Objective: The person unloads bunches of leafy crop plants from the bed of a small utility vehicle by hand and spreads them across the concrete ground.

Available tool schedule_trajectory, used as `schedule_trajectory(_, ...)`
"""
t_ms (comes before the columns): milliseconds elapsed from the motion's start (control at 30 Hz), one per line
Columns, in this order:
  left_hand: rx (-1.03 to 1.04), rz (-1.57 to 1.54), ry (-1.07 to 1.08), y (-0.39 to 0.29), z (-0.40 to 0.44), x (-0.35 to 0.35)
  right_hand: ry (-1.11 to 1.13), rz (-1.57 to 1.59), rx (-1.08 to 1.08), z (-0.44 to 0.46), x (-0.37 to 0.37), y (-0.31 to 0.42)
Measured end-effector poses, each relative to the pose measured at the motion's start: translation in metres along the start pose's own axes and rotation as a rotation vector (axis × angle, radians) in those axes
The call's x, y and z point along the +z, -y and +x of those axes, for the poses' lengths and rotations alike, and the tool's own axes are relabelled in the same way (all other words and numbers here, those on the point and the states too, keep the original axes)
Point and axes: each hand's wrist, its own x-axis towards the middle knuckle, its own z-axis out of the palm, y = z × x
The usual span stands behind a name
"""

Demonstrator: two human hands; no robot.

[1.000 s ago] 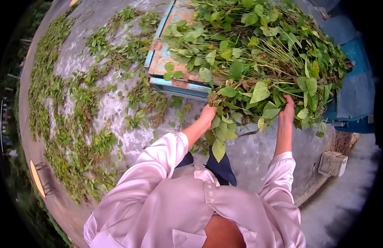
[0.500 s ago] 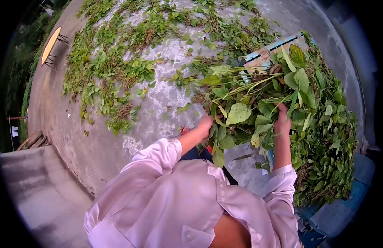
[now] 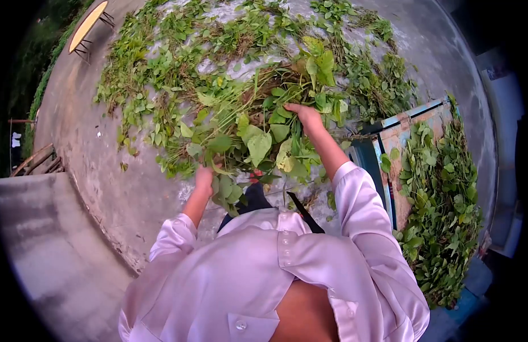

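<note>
Between my two hands hangs a large bundle of leafy green bean plants (image 3: 259, 147), its stems and broad leaves spread over the floor in front of me. My left hand (image 3: 204, 179) is closed around the near left side of the bundle, with leaves covering some of its fingers. On the far right side, my right hand (image 3: 307, 118) grips the stems, thumb on top. Below the bundle, parts of my dark trousers (image 3: 255, 196) show.
More cut plants (image 3: 144, 74) lie scattered across the concrete floor (image 3: 127, 188). At right stands a worn blue-edged cart or table (image 3: 396, 171) bearing a heap of plants (image 3: 440, 211). A yellow-topped table (image 3: 88, 25) stands far left, near a low concrete ledge (image 3: 53, 228).
Both hands have carried the bundle leftward, away from the heap on the blue-edged surface and over the floor. More of that surface is now uncovered.
</note>
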Motion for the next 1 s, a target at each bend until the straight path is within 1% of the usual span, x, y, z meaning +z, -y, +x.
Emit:
schedule_trajectory(33, -0.004, 0.204, -0.039, -0.019, -0.001, -0.011, 0.002, -0.017, -0.006, 0.011, 0.014, 0.008)
schedule_trajectory(67, 0.052, 0.202, -0.054, -0.030, -0.002, -0.020, 0.004, -0.035, -0.012, 0.022, 0.027, 0.016)
schedule_trajectory(100, 0.063, 0.281, -0.066, -0.034, 0.003, -0.033, 0.003, 0.002, 0.050, 0.042, 0.034, 0.019)
schedule_trajectory(133, 0.074, 0.361, -0.076, -0.038, 0.011, -0.047, 0.021, 0.089, 0.107, 0.036, 0.049, 0.043)
schedule_trajectory(233, 0.172, 0.568, -0.043, -0.045, 0.032, -0.078, 0.000, 0.167, 0.062, 0.057, 0.073, 0.085)
schedule_trajectory(300, 0.335, 0.768, -0.067, -0.062, 0.031, -0.072, -0.031, 0.148, -0.030, 0.087, 0.074, 0.101)
schedule_trajectory(333, 0.420, 0.866, -0.078, -0.075, 0.028, -0.064, -0.124, 0.109, -0.089, 0.072, 0.083, 0.128)
schedule_trajectory(367, 0.439, 0.872, -0.133, -0.086, 0.027, -0.060, -0.129, 0.104, -0.167, 0.094, 0.072, 0.138)
schedule_trajectory(400, 0.423, 0.826, -0.164, -0.089, 0.029, -0.062, -0.162, 0.141, -0.209, 0.096, 0.069, 0.158)
schedule_trajectory(433, 0.409, 0.781, -0.194, -0.094, 0.032, -0.068, -0.195, 0.151, -0.207, 0.108, 0.059, 0.177)
schedule_trajectory(467, 0.396, 0.737, -0.223, -0.101, 0.037, -0.075, -0.163, 0.184, -0.207, 0.091, 0.059, 0.202)
schedule_trajectory(500, 0.380, 0.697, -0.269, -0.089, 0.057, -0.101, -0.154, 0.181, -0.241, 0.091, 0.049, 0.220)
schedule_trajectory(533, 0.361, 0.615, -0.271, -0.092, 0.058, -0.106, -0.167, 0.179, -0.299, 0.096, 0.037, 0.234)
schedule_trajectory(600, 0.325, 0.451, -0.269, -0.095, 0.058, -0.105, -0.260, 0.142, -0.365, 0.122, 0.002, 0.259)
schedule_trajectory(667, 0.295, 0.480, -0.329, -0.083, 0.071, -0.116, -0.263, 0.207, -0.341, 0.140, -0.031, 0.280)
schedule_trajectory(700, 0.290, 0.488, -0.356, -0.081, 0.082, -0.114, -0.294, 0.211, -0.368, 0.150, -0.046, 0.290)
schedule_trajectory(733, 0.264, 0.487, -0.379, -0.085, 0.089, -0.105, -0.325, 0.215, -0.396, 0.160, -0.064, 0.295)
schedule_trajectory(767, 0.235, 0.486, -0.403, -0.087, 0.092, -0.094, -0.279, 0.239, -0.389, 0.174, -0.089, 0.295)
schedule_trajectory(800, 0.203, 0.487, -0.427, -0.089, 0.094, -0.084, -0.359, 0.186, -0.348, 0.181, -0.103, 0.296)
schedule_trajectory(833, 0.179, 0.469, -0.399, -0.092, 0.095, -0.073, -0.310, 0.200, -0.356, 0.193, -0.127, 0.291)
schedule_trajectory(900, 0.151, 0.430, -0.340, -0.103, 0.101, -0.048, -0.358, 0.192, -0.301, 0.206, -0.164, 0.287)
schedule_trajectory(967, 0.130, 0.413, -0.402, -0.096, 0.117, -0.038, -0.384, 0.259, -0.284, 0.226, -0.206, 0.273)
schedule_trajectory(1000, 0.122, 0.373, -0.402, -0.100, 0.118, -0.022, -0.478, 0.203, -0.261, 0.238, -0.227, 0.263)
